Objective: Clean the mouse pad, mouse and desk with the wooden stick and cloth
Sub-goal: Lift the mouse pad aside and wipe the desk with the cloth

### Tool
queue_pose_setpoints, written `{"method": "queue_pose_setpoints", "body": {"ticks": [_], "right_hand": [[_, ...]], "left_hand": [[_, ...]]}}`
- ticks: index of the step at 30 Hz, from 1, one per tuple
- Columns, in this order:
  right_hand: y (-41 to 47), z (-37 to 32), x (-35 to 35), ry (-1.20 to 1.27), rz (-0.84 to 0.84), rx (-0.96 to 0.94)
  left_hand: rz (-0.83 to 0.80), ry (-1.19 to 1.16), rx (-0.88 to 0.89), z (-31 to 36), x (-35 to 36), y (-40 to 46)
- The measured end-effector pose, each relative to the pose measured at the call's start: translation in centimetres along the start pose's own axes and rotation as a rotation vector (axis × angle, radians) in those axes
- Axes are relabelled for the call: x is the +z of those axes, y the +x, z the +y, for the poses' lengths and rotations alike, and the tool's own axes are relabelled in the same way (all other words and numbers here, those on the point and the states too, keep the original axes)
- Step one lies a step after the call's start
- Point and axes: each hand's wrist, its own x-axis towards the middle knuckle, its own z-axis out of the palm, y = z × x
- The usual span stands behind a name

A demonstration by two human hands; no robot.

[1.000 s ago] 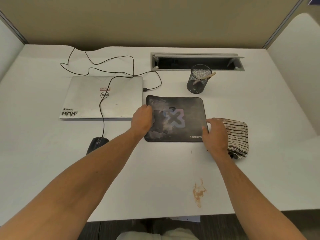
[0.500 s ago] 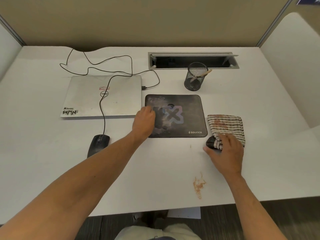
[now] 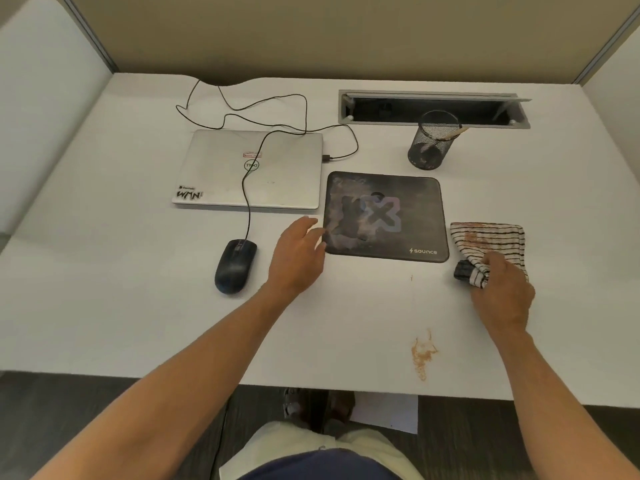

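A dark mouse pad (image 3: pixel 412 209) with a smudged dusty patch lies flat at the middle of the white desk (image 3: pixel 138 306). My left hand (image 3: pixel 298 258) hovers just off the pad's left edge, fingers apart, holding nothing. A striped cloth (image 3: pixel 491 237) with a reddish stain lies right of the pad; my right hand (image 3: pixel 502 289) grips its near corner. The black wired mouse (image 3: pixel 235 266) sits left of my left hand. A wooden stick (image 3: pixel 457 132) leans in the mesh pen cup (image 3: pixel 429 147) behind the pad.
A closed silver laptop (image 3: pixel 249 171) lies at the back left, its cable and the mouse cord looping over it. A grey cable tray slot (image 3: pixel 433 109) runs along the back. An orange-brown stain (image 3: pixel 422 351) marks the desk near the front edge. Partition walls enclose three sides.
My left hand has slid off the mouse pad to its left edge. My right hand has moved from the pad's right edge onto the cloth and taken hold of its near corner.
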Motion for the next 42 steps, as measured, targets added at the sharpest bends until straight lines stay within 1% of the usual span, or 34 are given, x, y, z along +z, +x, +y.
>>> {"method": "queue_pose_setpoints", "body": {"ticks": [3,5,7,10,12,14,16,18,20,22,24,31,33,35,37,39,42], "right_hand": [[-0.2,-0.4,-0.5,0.084,0.111,0.025],[-0.6,-1.1,-1.2,0.141,0.217,0.031],[-1.4,-2.2,-2.2,0.188,0.326,0.008],[-3.5,-5.4,-3.6,0.303,0.436,-0.061],[-5.3,-8.5,-4.1,0.356,0.455,-0.125],[-7.4,-11.9,-4.0,0.390,0.449,-0.237],[-9.6,-15.4,-3.2,0.409,0.410,-0.405],[-11.7,-18.9,-2.1,0.416,0.322,-0.551],[-13.6,-22.2,-0.7,0.404,0.241,-0.659],[-15.0,-25.3,0.7,0.353,0.205,-0.760],[-16.1,-27.8,2.0,0.289,0.179,-0.836],[-19.5,-33.1,5.1,0.106,-0.031,-1.030],[-19.8,-34.1,5.6,0.004,-0.184,-1.025],[-19.8,-34.8,5.8,-0.088,-0.372,-0.943],[-19.6,-35.0,6.1,-0.148,-0.487,-0.871],[-19.2,-34.8,6.1,-0.170,-0.505,-0.850],[-18.5,-33.4,5.9,-0.154,-0.482,-0.776]], "left_hand": [[0.109,0.059,-0.084,-2.3,-1.6,-2.8],[0.177,0.092,-0.137,-4.1,-2.7,-4.6],[0.207,0.102,-0.209,-5.9,-3.6,-6.0],[0.115,0.078,-0.339,-8.1,-4.5,-7.7],[0.031,0.021,-0.406,-9.2,-4.7,-8.2],[-0.010,-0.072,-0.443,-10.0,-4.8,-8.5],[0.022,-0.139,-0.424,-10.3,-5.2,-8.7],[0.072,-0.176,-0.402,-10.4,-5.8,-8.9],[0.092,-0.184,-0.397,-10.8,-6.4,-9.3],[0.099,-0.185,-0.404,-11.8,-6.8,-9.8],[0.101,-0.196,-0.419,-13.1,-7.2,-10.3],[0.152,-0.188,-0.475,-17.3,-9.4,-11.8],[0.150,-0.178,-0.457,-18.1,-9.7,-12.5],[0.131,-0.167,-0.418,-18.6,-9.7,-13.3],[0.117,-0.164,-0.396,-18.7,-9.5,-13.8],[0.119,-0.185,-0.405,-18.2,-9.1,-13.8],[0.133,-0.213,-0.424,-17.1,-8.8,-13.8]]}}
